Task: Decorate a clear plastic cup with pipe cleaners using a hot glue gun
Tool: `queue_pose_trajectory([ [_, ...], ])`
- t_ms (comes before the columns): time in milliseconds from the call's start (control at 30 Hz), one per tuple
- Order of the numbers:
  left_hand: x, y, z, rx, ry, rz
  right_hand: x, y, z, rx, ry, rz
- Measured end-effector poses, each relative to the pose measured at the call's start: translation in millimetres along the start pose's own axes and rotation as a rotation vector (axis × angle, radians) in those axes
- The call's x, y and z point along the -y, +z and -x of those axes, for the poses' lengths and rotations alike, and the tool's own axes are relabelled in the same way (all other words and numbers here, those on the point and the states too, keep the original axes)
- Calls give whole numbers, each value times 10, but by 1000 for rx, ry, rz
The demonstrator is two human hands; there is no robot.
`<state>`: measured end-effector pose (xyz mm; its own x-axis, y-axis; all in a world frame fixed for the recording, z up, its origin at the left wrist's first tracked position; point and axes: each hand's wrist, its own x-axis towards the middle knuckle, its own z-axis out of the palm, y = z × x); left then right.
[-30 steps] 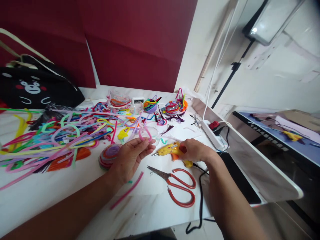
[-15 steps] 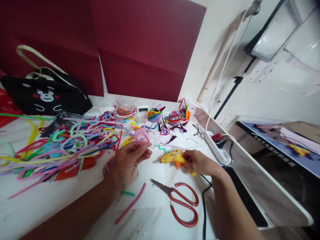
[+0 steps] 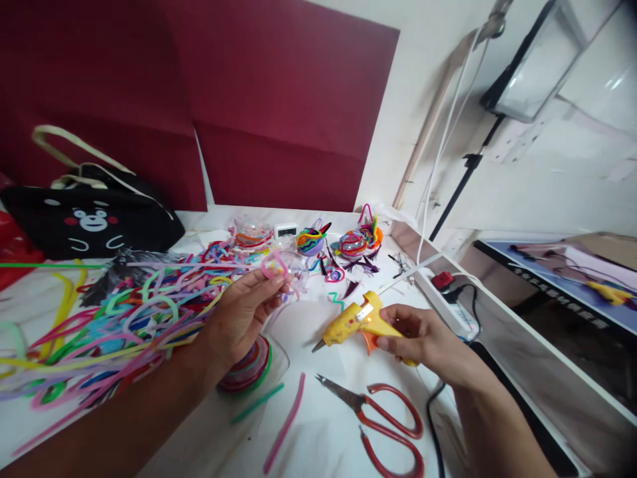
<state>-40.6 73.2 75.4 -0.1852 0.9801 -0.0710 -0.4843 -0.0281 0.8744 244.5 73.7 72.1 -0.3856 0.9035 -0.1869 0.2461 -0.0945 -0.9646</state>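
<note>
My left hand (image 3: 243,309) pinches a pink pipe cleaner (image 3: 273,257) bent into a loop, its ends hidden by the fingers. A clear plastic shell (image 3: 297,273) shows just behind those fingertips; I cannot tell whether the hand holds it too. Wrapped round the handle of a yellow hot glue gun (image 3: 348,322), my right hand (image 3: 415,335) keeps the nozzle pointing down and left above the white paper. A glue stick (image 3: 405,273) juts from the gun's back. Below my left wrist sits a dome coiled in red and green pipe cleaner (image 3: 249,368), partly covered.
Orange-handled scissors (image 3: 365,405) lie near a pink strip (image 3: 286,425) and a green strip (image 3: 257,403). Tangled pipe cleaners (image 3: 144,312) cover the left side. Decorated balls (image 3: 311,242) stand behind. A power strip (image 3: 448,302) and black cord (image 3: 435,425) are at right.
The glue gun has come up off the table in my right hand, its nozzle now tipped downward. My left hand still pinches the pink loop. The view has shifted slightly.
</note>
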Motion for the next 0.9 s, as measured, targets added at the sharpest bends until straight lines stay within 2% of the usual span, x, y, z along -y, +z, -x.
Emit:
queue_pose_trajectory([
  [200,8,-11,-146,36,-64,40,-29,-108,51,117,-49,-56],
  [433,62,16,-178,4,-131,12,-124,-144,-13,85,-84,-273],
  [567,60,15,-140,-7,-147,-2,-129,-36,-59,-13,-178,-376],
  [667,83,-8,-104,-6,-145,3,-129,107,-83,-57,-247,-336],
  [767,132,-21,-57,12,-169,6,-114,273,-92,-76,-267,-285],
  [900,187,17,9,12,-198,22,-84,452,-72,-211,-261,-268],
])
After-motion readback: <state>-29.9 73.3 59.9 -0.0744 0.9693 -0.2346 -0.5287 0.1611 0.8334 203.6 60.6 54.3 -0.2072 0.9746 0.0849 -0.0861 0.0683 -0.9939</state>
